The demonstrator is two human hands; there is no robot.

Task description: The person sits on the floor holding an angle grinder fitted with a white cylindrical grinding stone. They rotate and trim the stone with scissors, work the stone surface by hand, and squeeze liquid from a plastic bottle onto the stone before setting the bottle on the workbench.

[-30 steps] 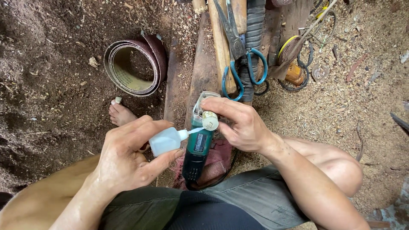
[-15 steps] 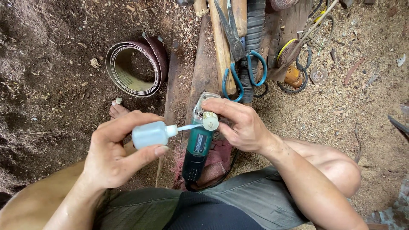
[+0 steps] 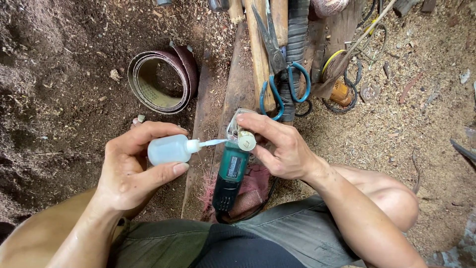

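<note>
Unmoved since earlier | left hand (image 3: pixel 130 171) grips squeeze bottle (image 3: pixel 168 149) | right hand (image 3: pixel 277 146) pinches cork (image 3: pixel 246 140) on green grinder (image 3: pixel 231 171)

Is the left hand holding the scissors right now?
No, the left hand grips a small translucent squeeze bottle, while the blue-handled scissors lie apart on the wooden planks.

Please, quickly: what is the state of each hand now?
Left hand: closed on a small squeeze bottle, nozzle toward the peg.
Right hand: closed, pinching a small pale peg over the green power tool.
</note>
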